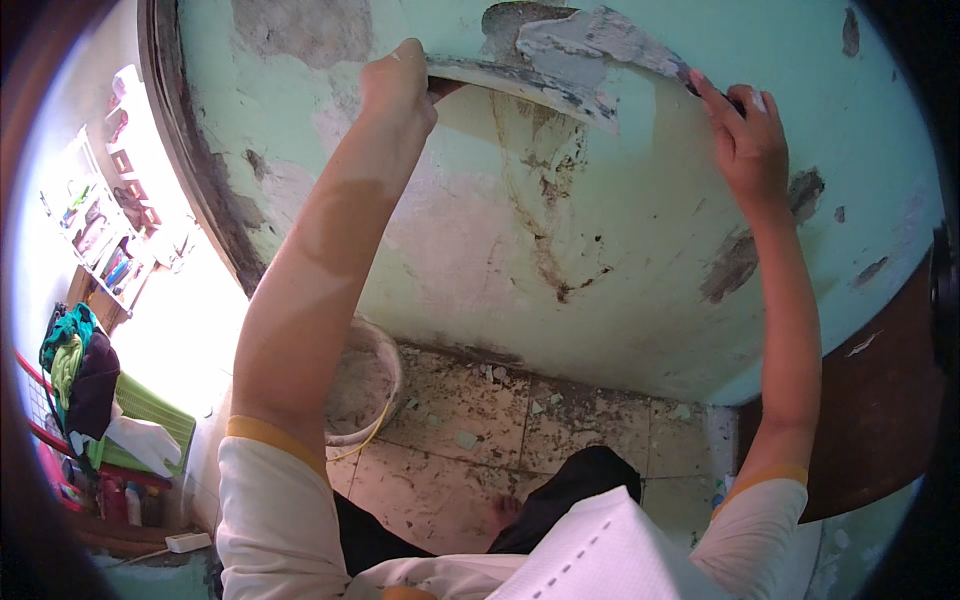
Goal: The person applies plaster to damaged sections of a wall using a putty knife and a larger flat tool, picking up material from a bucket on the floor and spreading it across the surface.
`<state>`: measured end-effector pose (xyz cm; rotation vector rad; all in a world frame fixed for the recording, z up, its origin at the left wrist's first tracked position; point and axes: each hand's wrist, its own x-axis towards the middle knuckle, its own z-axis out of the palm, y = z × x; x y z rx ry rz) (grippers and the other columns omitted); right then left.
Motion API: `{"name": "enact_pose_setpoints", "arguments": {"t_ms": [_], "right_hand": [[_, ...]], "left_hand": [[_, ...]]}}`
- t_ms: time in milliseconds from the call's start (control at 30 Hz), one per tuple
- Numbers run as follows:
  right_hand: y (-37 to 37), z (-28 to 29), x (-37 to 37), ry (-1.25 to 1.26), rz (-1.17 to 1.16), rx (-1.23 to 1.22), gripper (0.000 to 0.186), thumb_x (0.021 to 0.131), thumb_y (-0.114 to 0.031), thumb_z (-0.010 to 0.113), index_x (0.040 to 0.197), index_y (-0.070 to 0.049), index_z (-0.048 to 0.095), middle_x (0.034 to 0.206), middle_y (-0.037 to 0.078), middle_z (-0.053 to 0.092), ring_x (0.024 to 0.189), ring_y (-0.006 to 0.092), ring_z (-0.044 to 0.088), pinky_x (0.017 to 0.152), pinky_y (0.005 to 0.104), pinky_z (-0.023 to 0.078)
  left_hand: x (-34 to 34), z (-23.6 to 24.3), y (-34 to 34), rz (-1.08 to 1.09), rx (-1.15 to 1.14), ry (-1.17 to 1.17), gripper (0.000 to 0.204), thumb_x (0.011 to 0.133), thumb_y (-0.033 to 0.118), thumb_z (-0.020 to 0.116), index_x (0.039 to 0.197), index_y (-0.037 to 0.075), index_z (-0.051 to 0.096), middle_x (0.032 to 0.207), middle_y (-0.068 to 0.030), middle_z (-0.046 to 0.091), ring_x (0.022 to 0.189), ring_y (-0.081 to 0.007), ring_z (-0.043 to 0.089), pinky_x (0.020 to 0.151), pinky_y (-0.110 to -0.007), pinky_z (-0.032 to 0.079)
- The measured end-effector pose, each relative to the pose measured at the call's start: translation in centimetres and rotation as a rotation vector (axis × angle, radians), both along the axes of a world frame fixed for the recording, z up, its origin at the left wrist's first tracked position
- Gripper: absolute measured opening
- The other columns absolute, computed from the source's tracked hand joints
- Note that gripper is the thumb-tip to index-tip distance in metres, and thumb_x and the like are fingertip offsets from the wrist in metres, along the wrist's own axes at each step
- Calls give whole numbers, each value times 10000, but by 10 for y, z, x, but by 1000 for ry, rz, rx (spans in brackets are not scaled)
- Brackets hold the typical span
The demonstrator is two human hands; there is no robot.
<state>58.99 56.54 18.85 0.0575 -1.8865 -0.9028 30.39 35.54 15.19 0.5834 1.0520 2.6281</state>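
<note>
My left hand [397, 88] is closed around the left end of a long, flat plastering trowel [520, 88], seen nearly edge-on, with pale and dark smears on it. In my right hand [748, 145] is a putty knife [640, 50], its blade pointing left and coated with grey-white filler. The blade lies over a damp-looking grey patch [508, 28] on the pale green wall [640, 220], just above the trowel's right part. Whether it presses on the wall or the trowel I cannot tell. Peeled patches and brown stains mark the wall below.
A round bucket [392, 385] with a yellow handle stands on the floor, partly behind my left arm. Paint flakes litter the tiles [440, 400] along the wall. A dark brown panel [850, 420] stands at right. At left are a bright doorway and a green basket [150, 415] with cloths.
</note>
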Motion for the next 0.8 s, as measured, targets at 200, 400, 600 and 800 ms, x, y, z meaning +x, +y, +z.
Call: {"name": "enact_pose_setpoints", "arguments": {"t_ms": [200, 400, 600, 800], "right_hand": [[-13, 3, -3, -67, 104, -54, 487, 862, -100, 661, 1318, -267, 641, 888, 81, 569, 802, 284, 537, 738, 392, 481], [-11, -9, -30, -115, 62, -72, 503, 866, -88, 645, 1334, -270, 627, 896, 88, 574, 829, 281, 546, 744, 394, 494], [12, 1, 22, -91, 52, -102, 474, 867, -74, 644, 1302, -263, 655, 894, 88, 563, 822, 280, 541, 723, 400, 489], [-14, 5, -26, -158, 131, -47, 472, 865, -82, 645, 1296, -274, 657, 875, 80, 548, 820, 272, 539, 734, 391, 481]], "left_hand": [[-1, -7, 4, 9, -2, 39, 356, 951, 88, 501, 1184, -167, 418, 1174, -267, 519, 977, -426, 631, 841, -522, 619], [-7, -7, 8, 83, -150, 33, 257, 919, 108, 528, 1071, -98, 543, 1000, -205, 591, 926, -326, 647, 669, -447, 606], [-15, -12, 13, 176, -263, 21, 236, 865, 144, 554, 995, -52, 578, 952, -155, 600, 747, -269, 606, 569, -401, 515], [-6, -8, 10, 159, -141, 35, 217, 883, 108, 474, 906, -97, 544, 882, -193, 601, 677, -289, 608, 497, -399, 505]]}}
